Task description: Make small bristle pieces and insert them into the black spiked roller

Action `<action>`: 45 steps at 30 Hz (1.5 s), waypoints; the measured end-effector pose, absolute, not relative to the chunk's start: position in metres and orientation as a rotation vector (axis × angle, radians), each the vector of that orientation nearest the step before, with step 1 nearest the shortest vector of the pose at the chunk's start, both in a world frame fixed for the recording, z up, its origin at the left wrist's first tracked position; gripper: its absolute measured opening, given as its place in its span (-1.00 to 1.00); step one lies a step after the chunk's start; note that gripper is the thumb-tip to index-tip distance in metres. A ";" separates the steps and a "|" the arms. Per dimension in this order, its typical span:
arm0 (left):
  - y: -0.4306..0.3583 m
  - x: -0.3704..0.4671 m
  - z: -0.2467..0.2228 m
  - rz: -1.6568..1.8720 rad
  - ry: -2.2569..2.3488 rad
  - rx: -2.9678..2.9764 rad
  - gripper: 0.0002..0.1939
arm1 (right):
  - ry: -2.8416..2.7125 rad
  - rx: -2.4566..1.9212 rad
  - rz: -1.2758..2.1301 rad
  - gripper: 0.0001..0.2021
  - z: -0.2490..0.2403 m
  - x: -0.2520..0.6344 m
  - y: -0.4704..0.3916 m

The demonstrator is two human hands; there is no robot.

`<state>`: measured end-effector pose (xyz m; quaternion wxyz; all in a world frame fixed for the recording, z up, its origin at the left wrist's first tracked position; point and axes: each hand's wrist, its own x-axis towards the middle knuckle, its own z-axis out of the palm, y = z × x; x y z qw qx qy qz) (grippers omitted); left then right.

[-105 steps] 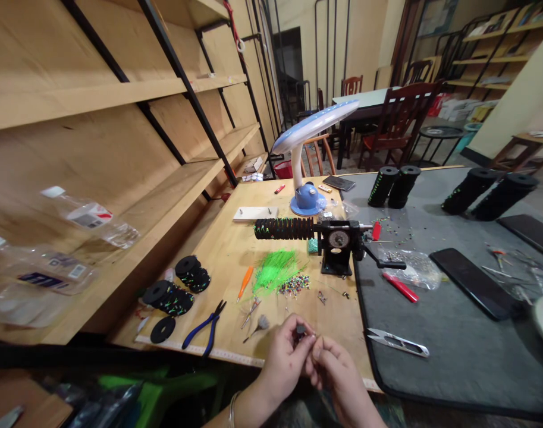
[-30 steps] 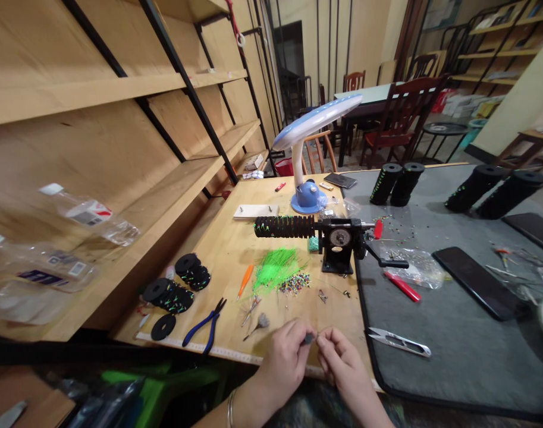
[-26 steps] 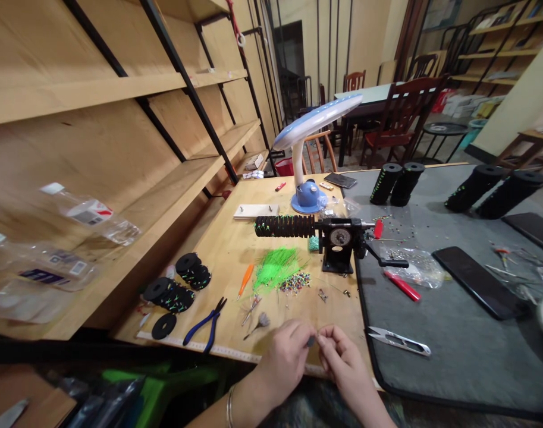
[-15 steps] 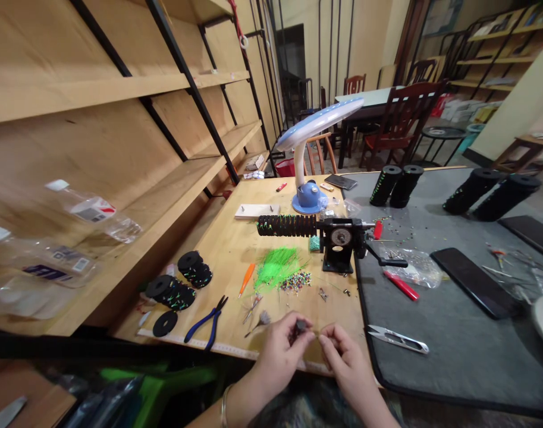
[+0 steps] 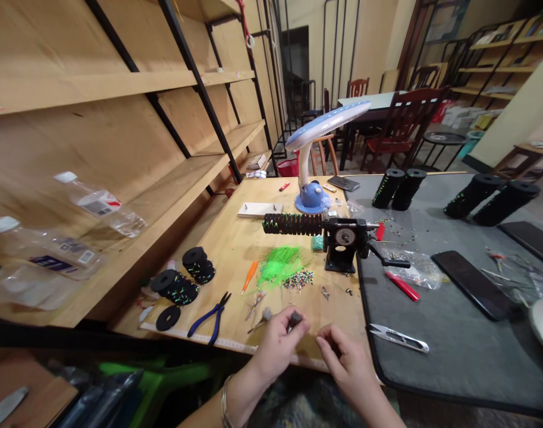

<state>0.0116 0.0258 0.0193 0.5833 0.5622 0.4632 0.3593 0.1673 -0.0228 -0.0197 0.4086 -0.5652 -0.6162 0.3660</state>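
Note:
My left hand (image 5: pixel 278 342) is closed around a small dark grey object (image 5: pixel 294 320), whose kind I cannot make out. Just right of it, my right hand (image 5: pixel 346 356) pinches thumb and forefinger together; whatever is between them is too small to see. Both hands hover over the table's front edge. Beyond them lie a pile of bright green strands (image 5: pixel 280 264) and a heap of multicoloured beads (image 5: pixel 298 279). Past these stands a black hand-cranked device (image 5: pixel 342 241), bearing a row of black foam spools (image 5: pixel 293 224) wound with line.
Blue-handled pliers (image 5: pixel 211 318), an orange pointed tool (image 5: pixel 250 276) and stacked black spools (image 5: pixel 175 287) lie to the left. On the grey mat (image 5: pixel 432 380) are thread snips (image 5: pixel 399 337), a red tool (image 5: pixel 402 285) and a phone (image 5: pixel 474 284). A blue-white lamp (image 5: pixel 311 196) stands behind.
My hands have moved slightly apart, and the left has tilted, showing more of the dark object. The whole view has shifted a little; things on the table stay put.

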 end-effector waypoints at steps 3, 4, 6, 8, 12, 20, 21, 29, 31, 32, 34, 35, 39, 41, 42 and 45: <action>0.028 0.006 0.024 0.863 1.095 1.277 -0.68 | -1.602 -1.410 0.871 -0.83 -0.019 0.170 -0.020; 0.028 0.005 0.025 0.861 1.094 1.271 -0.67 | -1.612 -1.404 0.857 -0.84 -0.019 0.170 -0.019; 0.028 0.004 0.026 0.863 1.090 1.282 -0.67 | -1.619 -1.388 0.842 -0.84 -0.020 0.171 -0.018; 0.027 0.004 0.026 0.864 1.087 1.311 -0.68 | -1.617 -1.373 0.840 -0.86 -0.020 0.173 -0.017; 0.026 0.006 0.023 0.846 1.078 1.366 -0.71 | -1.585 -1.392 0.794 -0.82 -0.016 0.176 -0.019; 0.021 0.007 0.029 0.866 1.076 1.489 -0.76 | -1.329 -1.201 1.223 -0.75 0.000 0.158 -0.019; 0.020 0.007 0.030 0.884 1.090 1.501 -0.76 | -1.306 -1.179 1.267 -0.76 -0.001 0.156 -0.019; 0.023 0.006 0.029 0.797 0.973 1.153 -0.63 | -1.536 -1.257 1.213 -0.77 -0.004 0.153 -0.016; 0.024 0.006 0.029 0.803 0.961 1.108 -0.60 | -1.614 -1.297 1.121 -0.79 0.000 0.153 -0.014; 0.025 0.006 0.030 0.802 0.955 1.103 -0.59 | -1.661 -1.306 1.072 -0.80 0.002 0.153 -0.013; 0.025 0.003 0.034 0.793 0.947 1.085 -0.59 | -1.786 -1.277 0.960 -0.82 0.007 0.153 -0.011; 0.025 0.001 0.036 0.784 0.943 1.057 -0.58 | -1.862 -1.232 0.894 -0.82 0.009 0.153 -0.010; 0.020 -0.014 0.048 0.720 0.909 0.843 -0.53 | -2.141 -1.037 0.525 -0.75 0.010 0.155 -0.003; 0.014 -0.024 0.053 0.679 0.871 0.713 -0.52 | -2.217 -1.010 0.329 -0.72 0.006 0.158 0.005; 0.010 -0.029 0.056 0.657 0.846 0.652 -0.51 | -2.237 -1.005 0.251 -0.72 0.003 0.160 0.010; -0.003 -0.041 0.063 0.563 0.748 0.499 -0.53 | -2.267 -0.964 0.127 -0.75 -0.003 0.165 0.027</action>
